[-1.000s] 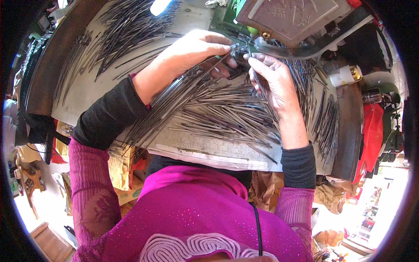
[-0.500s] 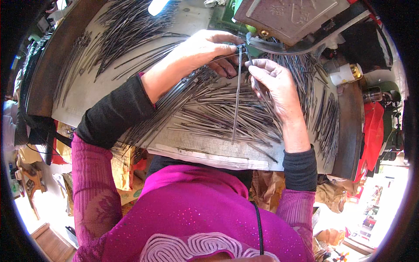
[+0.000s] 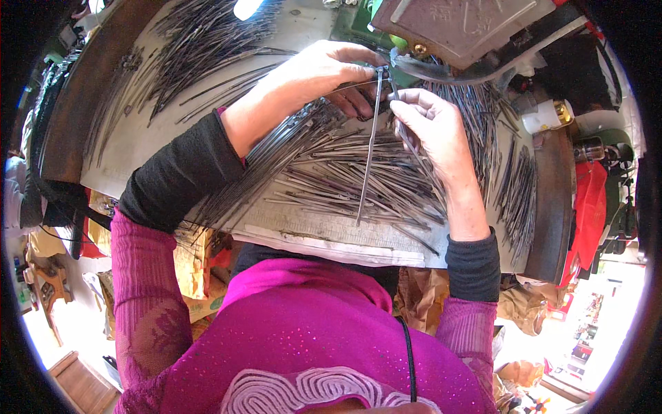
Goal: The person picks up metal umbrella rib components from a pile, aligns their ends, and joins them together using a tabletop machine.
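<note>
Below the machine at the table's far side, my left hand (image 3: 329, 72) pinches the top end of a long thin metal strip (image 3: 369, 155). That strip hangs toward me, its lower end over the pile. The fingers of my right hand (image 3: 436, 127) are closed on a second dark metal strip (image 3: 394, 85), whose top meets the first one at my left fingertips. Whether the two are joined there is too small to tell. A fine wire-like piece (image 3: 348, 87) runs from under my left hand to the meeting point. Beneath my hands spreads a pile of loose metal strips (image 3: 345, 181).
A green machine (image 3: 352, 27) with a brown metal plate (image 3: 458, 27) and a curved lever (image 3: 448, 72) stands at the far side. More dark strips (image 3: 200, 55) lie at the far left. Wooden rims (image 3: 548, 200) edge the table. A white cup (image 3: 548, 116) sits at the right.
The lower end of the hanging strip has swung a little to the left. Both hands have shifted slightly up, keeping their grips.
</note>
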A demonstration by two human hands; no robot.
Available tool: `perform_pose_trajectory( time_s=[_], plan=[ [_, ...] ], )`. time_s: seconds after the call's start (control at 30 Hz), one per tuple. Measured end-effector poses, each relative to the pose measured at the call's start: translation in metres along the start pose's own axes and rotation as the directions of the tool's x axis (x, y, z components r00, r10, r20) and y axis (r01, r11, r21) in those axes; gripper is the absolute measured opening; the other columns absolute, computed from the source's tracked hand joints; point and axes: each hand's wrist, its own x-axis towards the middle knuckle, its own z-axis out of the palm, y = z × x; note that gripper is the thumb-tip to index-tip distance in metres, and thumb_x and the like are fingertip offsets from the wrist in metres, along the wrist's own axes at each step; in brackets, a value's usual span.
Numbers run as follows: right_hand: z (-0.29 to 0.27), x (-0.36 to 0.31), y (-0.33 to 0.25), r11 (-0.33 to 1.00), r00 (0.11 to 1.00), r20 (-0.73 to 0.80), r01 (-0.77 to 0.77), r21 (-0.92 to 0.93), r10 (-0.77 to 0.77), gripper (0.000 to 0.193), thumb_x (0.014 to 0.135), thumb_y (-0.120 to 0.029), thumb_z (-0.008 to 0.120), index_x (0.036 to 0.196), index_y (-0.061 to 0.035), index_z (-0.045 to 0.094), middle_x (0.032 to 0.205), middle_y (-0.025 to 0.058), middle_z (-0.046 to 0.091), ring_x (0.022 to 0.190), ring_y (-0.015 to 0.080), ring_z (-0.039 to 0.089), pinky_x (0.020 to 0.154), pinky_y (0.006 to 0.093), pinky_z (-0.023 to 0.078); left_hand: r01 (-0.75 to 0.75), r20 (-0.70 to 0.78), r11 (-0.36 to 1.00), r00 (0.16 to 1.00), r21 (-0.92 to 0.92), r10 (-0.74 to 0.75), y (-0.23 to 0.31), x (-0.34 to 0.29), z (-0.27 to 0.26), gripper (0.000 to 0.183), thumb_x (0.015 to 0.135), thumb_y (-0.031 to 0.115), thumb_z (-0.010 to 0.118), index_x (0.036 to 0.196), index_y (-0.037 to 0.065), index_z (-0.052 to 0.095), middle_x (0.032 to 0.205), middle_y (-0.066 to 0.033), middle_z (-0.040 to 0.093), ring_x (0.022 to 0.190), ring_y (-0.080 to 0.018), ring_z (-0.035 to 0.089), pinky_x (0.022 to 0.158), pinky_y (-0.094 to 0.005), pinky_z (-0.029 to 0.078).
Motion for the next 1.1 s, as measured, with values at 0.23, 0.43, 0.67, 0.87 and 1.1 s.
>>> perform_pose_trajectory(
  time_s=[0.23,0.43,0.67,0.87,1.1],
  plan=[
    [0.002,-0.001,-0.002,1.0,1.0,-0.023,-0.002,-0.019,0.002,0.018,0.085,-0.013,0.061,0.095,0.0014,0.06,0.067,-0.0002,0.058,0.054,0.0039,0.05,0.047,0.0186,0.037,-0.037,0.002,0.999,0.999,-0.011,0.037,0.001,-0.001,0.001,0.041,0.088,0.021,0.057,0.121,-0.002,0.049,0.092,-0.0097,0.063,0.072,-0.0132,0.063,0.067,-0.0242,0.052],
    [0.0,-0.001,-0.001,0.999,1.0,-0.015,0.005,-0.041,-0.006,0.019,0.085,-0.013,0.062,0.097,0.0019,0.06,0.068,0.0003,0.059,0.055,0.0038,0.05,0.048,0.0187,0.037,-0.015,0.026,1.0,1.0,0.022,0.015,-0.001,0.003,-0.001,0.041,0.088,0.022,0.057,0.12,-0.001,0.049,0.091,-0.0092,0.063,0.071,-0.0127,0.063,0.066,-0.0235,0.052],
    [0.001,-0.001,-0.001,0.999,1.0,-0.022,-0.004,-0.036,0.003,0.019,0.084,-0.013,0.062,0.095,0.0017,0.06,0.066,-0.0002,0.058,0.054,0.0037,0.05,0.047,0.0184,0.038,-0.045,-0.048,0.998,0.998,0.045,0.048,-0.002,0.001,0.004,0.036,0.088,0.023,0.056,0.114,-0.002,0.053,0.085,-0.0084,0.063,0.065,-0.0114,0.061,0.062,-0.0227,0.05],
    [-0.005,-0.001,-0.003,0.971,0.993,0.09,-0.095,0.221,0.077,0.017,0.085,-0.015,0.061,0.094,0.0003,0.059,0.063,0.0007,0.057,0.049,0.0057,0.051,0.043,0.0178,0.038,0.123,-0.052,0.901,0.992,0.416,-0.112,0.009,0.004,-0.002,0.036,0.089,0.033,0.053,0.095,-0.002,0.058,0.059,-0.0026,0.053,0.048,-0.009,0.053,0.044,-0.0224,0.041],
    [0.002,-0.006,-0.009,0.978,0.967,0.227,-0.15,0.146,0.115,0.023,0.087,-0.022,0.059,0.094,-0.0001,0.059,0.063,0.0029,0.059,0.045,0.0058,0.049,0.041,0.0171,0.038,0.053,-0.069,0.91,0.997,0.411,-0.027,0.007,0.003,0.0,0.036,0.088,0.035,0.054,0.09,-0.001,0.06,0.053,0.001,0.047,0.041,-0.0055,0.041,0.038,-0.0226,0.03]
  ],
)
